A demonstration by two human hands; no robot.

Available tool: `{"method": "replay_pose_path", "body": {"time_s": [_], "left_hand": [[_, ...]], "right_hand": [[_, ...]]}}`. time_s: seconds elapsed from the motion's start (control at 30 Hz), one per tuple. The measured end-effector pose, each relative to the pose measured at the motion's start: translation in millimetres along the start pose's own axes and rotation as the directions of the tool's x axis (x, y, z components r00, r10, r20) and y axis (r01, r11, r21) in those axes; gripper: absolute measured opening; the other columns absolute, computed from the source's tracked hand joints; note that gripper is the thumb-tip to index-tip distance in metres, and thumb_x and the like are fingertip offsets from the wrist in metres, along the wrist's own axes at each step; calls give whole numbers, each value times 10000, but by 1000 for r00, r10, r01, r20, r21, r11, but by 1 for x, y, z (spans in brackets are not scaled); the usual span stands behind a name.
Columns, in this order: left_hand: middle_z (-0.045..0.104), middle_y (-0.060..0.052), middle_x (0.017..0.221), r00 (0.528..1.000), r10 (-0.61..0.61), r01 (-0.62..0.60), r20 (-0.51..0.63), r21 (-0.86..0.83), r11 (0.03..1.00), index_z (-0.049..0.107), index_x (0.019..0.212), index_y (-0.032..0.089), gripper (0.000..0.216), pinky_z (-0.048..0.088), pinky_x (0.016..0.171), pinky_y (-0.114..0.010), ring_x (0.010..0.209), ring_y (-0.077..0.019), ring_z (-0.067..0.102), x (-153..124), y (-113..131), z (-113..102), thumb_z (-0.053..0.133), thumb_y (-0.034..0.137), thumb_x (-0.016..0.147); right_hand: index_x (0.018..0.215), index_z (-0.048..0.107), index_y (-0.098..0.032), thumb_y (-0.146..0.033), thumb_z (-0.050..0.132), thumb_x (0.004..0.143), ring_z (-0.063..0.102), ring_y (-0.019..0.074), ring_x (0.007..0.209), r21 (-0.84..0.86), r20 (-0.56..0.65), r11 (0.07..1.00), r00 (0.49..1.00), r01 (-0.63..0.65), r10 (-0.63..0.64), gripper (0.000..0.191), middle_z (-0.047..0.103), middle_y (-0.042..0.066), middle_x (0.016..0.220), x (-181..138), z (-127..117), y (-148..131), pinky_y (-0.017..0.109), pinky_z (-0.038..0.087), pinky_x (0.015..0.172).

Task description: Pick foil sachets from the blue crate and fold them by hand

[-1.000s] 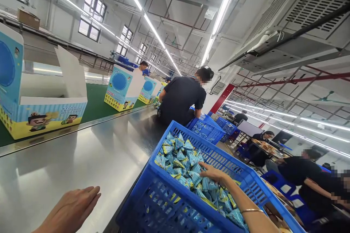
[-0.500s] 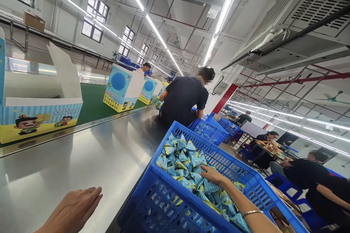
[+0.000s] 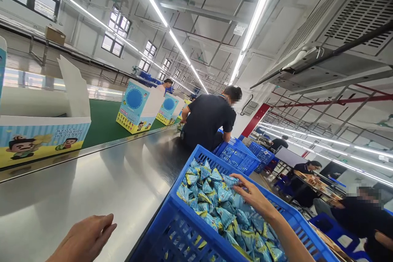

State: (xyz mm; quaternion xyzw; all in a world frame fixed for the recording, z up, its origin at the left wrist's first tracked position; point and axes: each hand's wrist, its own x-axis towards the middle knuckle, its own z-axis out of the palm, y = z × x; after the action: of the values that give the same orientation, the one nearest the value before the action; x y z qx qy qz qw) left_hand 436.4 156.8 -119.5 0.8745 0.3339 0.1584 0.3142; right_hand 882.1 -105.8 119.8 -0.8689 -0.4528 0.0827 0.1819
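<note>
A blue plastic crate [image 3: 184, 215] stands at the lower middle, heaped with small blue-and-yellow pyramid-shaped packets [image 3: 225, 215]. My right hand [image 3: 253, 196] reaches over the heap from the right, its thumb and fingers closed on one packet [image 3: 229, 181] near the crate's far side. Part of that packet is hidden by the fingertips. At the lower left, my left hand [image 3: 87, 235] hovers over the steel tabletop [image 3: 123, 184] with fingers stretched out and nothing in it.
On the green belt [image 3: 102, 120] stand printed cartons: an open one [image 3: 46, 141] at the left and others [image 3: 135, 106] farther along. A co-worker [image 3: 205, 120] bends over beyond my crate, beside another blue crate [image 3: 238, 155]. Other people sit at the right.
My right hand has risen from deeper in the heap toward the crate's far side, now with a packet at its fingertips. My left hand has shifted slightly. The view has tilted a little upward.
</note>
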Motion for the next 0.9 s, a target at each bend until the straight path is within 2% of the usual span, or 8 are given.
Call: {"method": "replay_pose_path", "body": {"time_s": [0.13, 0.23, 0.3, 0.43, 0.57, 0.63, 0.73, 0.9], "left_hand": [[430, 8, 731, 995, 52, -80, -85, -374, 924, 424, 803, 250, 598, 310, 738, -379, 711, -201, 388, 9, 59, -39, 320, 814, 971], [456, 47, 775, 991, 56, -121, -119, -655, 746, 506, 1139, 278, 783, 335, 576, -305, 629, -155, 376, 10, 112, -77, 351, 1002, 887], [495, 57, 789, 987, 12, -133, -160, -770, 623, 466, 1254, 296, 823, 314, 495, -271, 571, -129, 385, 9, 135, -97, 381, 1025, 881], [370, 98, 644, 941, -136, -204, -311, -840, 503, 490, 1053, 273, 854, 193, 413, -220, 474, -87, 292, 2, 136, -120, 564, 1072, 760], [474, 69, 641, 877, -238, -288, -417, -854, 434, 571, 1003, 240, 757, 242, 402, -193, 460, -79, 356, -8, 118, -134, 796, 922, 766], [542, 46, 674, 839, -297, -341, -457, -865, 369, 615, 1059, 231, 716, 334, 433, -192, 510, -100, 430, -11, 116, -140, 886, 824, 765], [604, 24, 761, 760, -424, -434, -493, -870, 233, 627, 1134, 233, 632, 448, 502, -213, 601, -127, 502, -7, 120, -147, 922, 687, 807], [672, -19, 943, 678, -652, -441, -340, -897, 8, 584, 1157, 194, 69, 565, 642, -248, 716, -138, 640, 19, 122, -135, 531, 192, 1113]], "right_hand": [[1513, 570, -286, -606, 554, 1052, 655, 273, 920, 67, 10, 922, 924, 381, -383, 562, 704, 64, 1090, 0, 10, -101, 405, 563, 888], [1429, 655, -380, -411, 583, 1076, 674, 312, 1100, 85, 9, 680, 682, 728, -732, 362, 671, 79, 1232, -4, 39, -188, 484, 550, 1018], [1501, 605, -435, -301, 554, 1047, 685, 320, 1077, 109, 43, 541, 539, 834, -841, 477, 615, 96, 1287, -4, 66, -235, 513, 589, 954], [1662, 419, -494, -285, 570, 1005, 679, 337, 968, 34, 70, 412, 409, 911, -910, 706, 553, 129, 1328, 8, 122, -292, 555, 634, 819], [1703, 256, -421, -181, 658, 919, 714, 343, 1143, 145, -160, 266, 288, 953, -944, 914, 637, 114, 1361, 26, 165, -306, 498, 656, 919], [1694, 197, -390, -123, 689, 864, 739, 301, 1136, 175, -331, 273, 318, 946, -888, 1002, 689, 82, 1351, 34, 181, -303, 463, 646, 983], [1635, 286, -360, -137, 718, 857, 756, 230, 982, 279, -425, 367, 456, 888, -782, 917, 723, 52, 1308, 48, 197, -292, 396, 660, 911], [1529, 470, -283, -314, 687, 1031, 729, 193, 856, 542, -481, 317, 596, 779, -642, 544, 717, 85, 1226, 64, 201, -281, 284, 633, 668]]}}
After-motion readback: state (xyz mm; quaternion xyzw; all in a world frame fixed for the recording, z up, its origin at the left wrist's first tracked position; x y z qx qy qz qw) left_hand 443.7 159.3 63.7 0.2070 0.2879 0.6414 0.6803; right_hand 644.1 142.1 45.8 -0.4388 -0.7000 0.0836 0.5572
